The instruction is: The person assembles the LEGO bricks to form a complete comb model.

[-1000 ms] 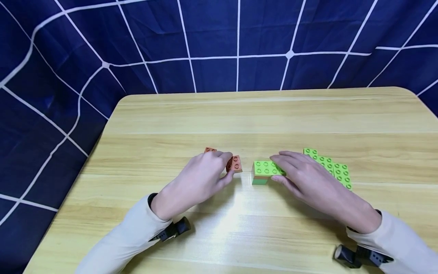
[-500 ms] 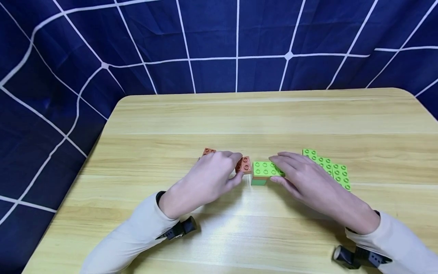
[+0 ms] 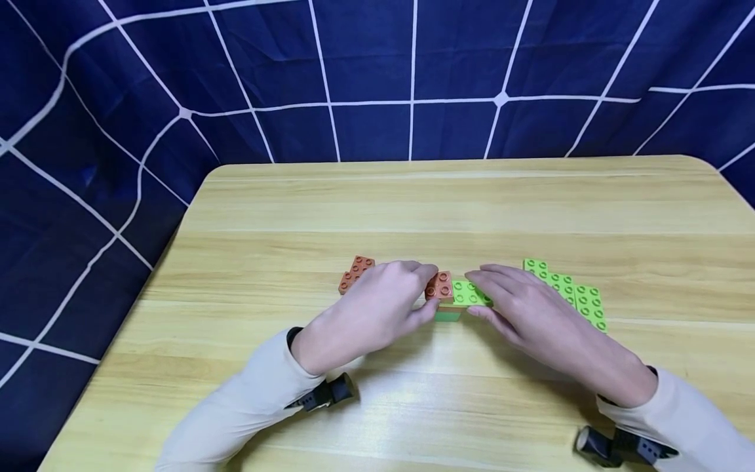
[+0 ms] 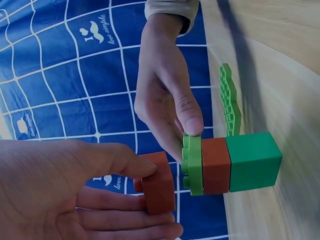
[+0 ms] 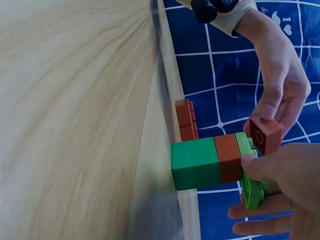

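Note:
My left hand (image 3: 380,305) pinches an orange-red toy building brick (image 4: 161,185) between thumb and fingers. The brick is over the left end of a light green studded plate (image 3: 464,293); the left wrist view shows a narrow gap between them. That plate tops a small stack, with an orange-red brick (image 5: 228,158) beneath it and a dark green brick (image 5: 195,162) at the bottom on the table. Over the plate's right part, my right hand (image 3: 531,314) grips its edges with thumb and fingers, hiding that end.
Farther left stand more orange-red bricks (image 3: 356,272), partly behind my left hand. Several light green plates (image 3: 566,292) lie to the right, partly covered by my right hand. The wooden table (image 3: 377,210) ends at a dark blue cloth (image 3: 366,128) with white lines.
My left hand has carried the orange-red brick rightward from beside the stack to over its left end. The right hand has stayed in place on the light green plate.

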A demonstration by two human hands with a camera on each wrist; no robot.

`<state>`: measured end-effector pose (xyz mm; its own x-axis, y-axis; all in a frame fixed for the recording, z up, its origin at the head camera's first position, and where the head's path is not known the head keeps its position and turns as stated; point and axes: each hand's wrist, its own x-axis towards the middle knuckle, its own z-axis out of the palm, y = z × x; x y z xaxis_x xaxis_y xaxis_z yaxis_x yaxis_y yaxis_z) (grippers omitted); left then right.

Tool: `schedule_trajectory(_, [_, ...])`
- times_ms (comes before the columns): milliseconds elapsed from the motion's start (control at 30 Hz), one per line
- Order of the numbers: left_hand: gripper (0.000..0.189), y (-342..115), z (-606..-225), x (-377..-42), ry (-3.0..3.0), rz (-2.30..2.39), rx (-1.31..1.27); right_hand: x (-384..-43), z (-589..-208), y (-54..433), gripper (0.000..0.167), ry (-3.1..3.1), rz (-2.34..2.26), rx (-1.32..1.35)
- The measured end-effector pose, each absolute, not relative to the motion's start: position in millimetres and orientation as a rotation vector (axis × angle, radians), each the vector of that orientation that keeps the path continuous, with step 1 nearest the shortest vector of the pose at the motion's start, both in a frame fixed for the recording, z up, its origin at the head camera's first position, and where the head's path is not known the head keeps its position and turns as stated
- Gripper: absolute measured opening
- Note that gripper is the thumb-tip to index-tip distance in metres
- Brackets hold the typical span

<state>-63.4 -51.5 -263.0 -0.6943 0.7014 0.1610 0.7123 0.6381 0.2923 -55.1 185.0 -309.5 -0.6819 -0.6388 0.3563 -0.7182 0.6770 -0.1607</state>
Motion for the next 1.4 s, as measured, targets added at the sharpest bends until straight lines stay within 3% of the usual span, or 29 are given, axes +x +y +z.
schedule_trajectory(967, [0.013,-37.1,-270.4,-71.2,-2.809,-0.521,-1.249,-55.6,-310.1,185.0,0.046,-2.617,0.433,1.101])
schedule_trajectory(1400, [0.032,-37.1,-270.7,-75.6,-2.825,-0.553,-1.283,-56.5,-309.7,185.1,0.048,-2.607,0.427,1.117])
